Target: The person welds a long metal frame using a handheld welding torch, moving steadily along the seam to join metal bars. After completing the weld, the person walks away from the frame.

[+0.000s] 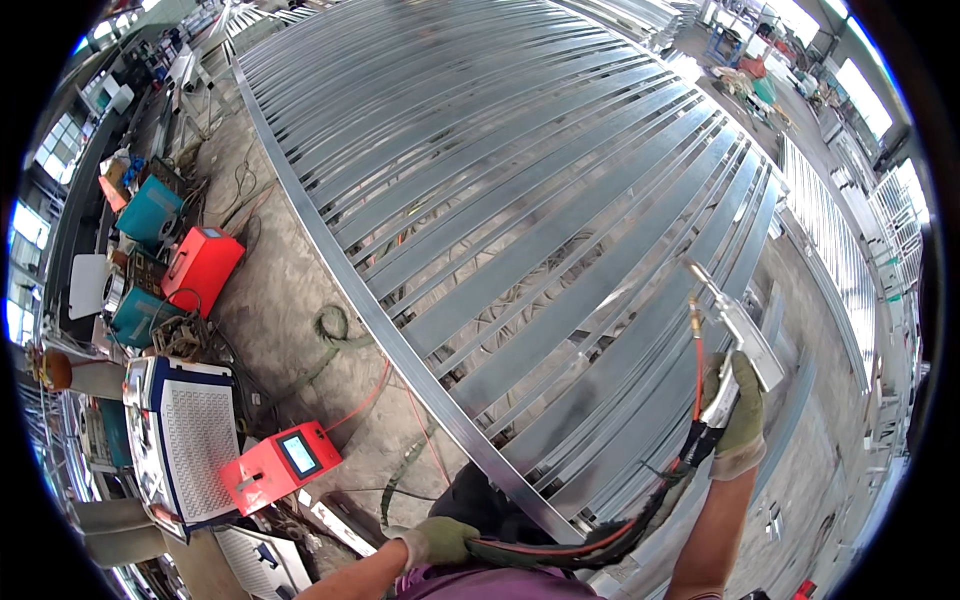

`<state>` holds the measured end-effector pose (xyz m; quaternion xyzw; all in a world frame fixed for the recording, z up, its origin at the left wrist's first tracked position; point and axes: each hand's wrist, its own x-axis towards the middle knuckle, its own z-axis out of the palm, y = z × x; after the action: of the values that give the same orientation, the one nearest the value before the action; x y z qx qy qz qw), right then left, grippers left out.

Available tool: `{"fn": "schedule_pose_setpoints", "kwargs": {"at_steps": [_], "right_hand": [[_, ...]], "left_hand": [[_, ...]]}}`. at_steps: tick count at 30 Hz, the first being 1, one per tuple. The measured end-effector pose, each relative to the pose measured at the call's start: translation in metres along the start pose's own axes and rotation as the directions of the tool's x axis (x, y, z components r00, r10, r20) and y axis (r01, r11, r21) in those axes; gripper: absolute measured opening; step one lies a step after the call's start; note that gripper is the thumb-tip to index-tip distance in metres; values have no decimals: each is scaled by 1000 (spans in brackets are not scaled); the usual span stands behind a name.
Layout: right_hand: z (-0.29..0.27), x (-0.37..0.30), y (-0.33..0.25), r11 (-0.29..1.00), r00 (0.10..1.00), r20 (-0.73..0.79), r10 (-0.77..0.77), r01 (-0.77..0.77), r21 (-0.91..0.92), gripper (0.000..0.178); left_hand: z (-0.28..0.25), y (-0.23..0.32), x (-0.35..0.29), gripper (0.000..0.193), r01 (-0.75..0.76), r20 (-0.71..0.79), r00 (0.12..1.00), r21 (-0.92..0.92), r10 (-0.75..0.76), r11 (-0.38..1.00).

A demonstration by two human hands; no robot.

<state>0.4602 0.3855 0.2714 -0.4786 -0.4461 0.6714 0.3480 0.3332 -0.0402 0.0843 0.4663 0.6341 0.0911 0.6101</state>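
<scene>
Right gloved hand [742,415] closed around the silver metal welding torch [728,335] held over the long grey galvanised steel frame [520,200], left gloved hand [437,541] gripping the black-and-orange cable bundle [590,540] low down; finished joints probably indistinguishable here, progress unclear.

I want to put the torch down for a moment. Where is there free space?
Bare concrete floor lies between the long frame rail and the red boxes. Crowded: machines at left, cables nearby. The frame's slats leave only narrow gaps.
</scene>
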Motion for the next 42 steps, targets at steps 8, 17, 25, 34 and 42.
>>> {"fn": "schedule_pose_setpoints", "kwargs": {"at_steps": [8,17,25,34,42], "right_hand": [[84,33,49,773,836,347,425,-136,-620,40],[167,56,151,819,504,732,458,82,-568,33],[192,63,183,758,487,685,542,69,-649,49],[207,56,180,645,450,622,641,122,-754,55],[209,55,182,666,431,644,631,123,-735,56]], "left_hand": [[-7,14,48,27,-97,194,977,34,89,995],[7,8,37,29,74,197,980,-153,-43,985],[18,-4,39,37,59,178,984,-269,-11,961],[22,-9,39,39,51,159,987,-274,-7,960],[25,-12,40,37,27,155,988,-306,21,952]]}}
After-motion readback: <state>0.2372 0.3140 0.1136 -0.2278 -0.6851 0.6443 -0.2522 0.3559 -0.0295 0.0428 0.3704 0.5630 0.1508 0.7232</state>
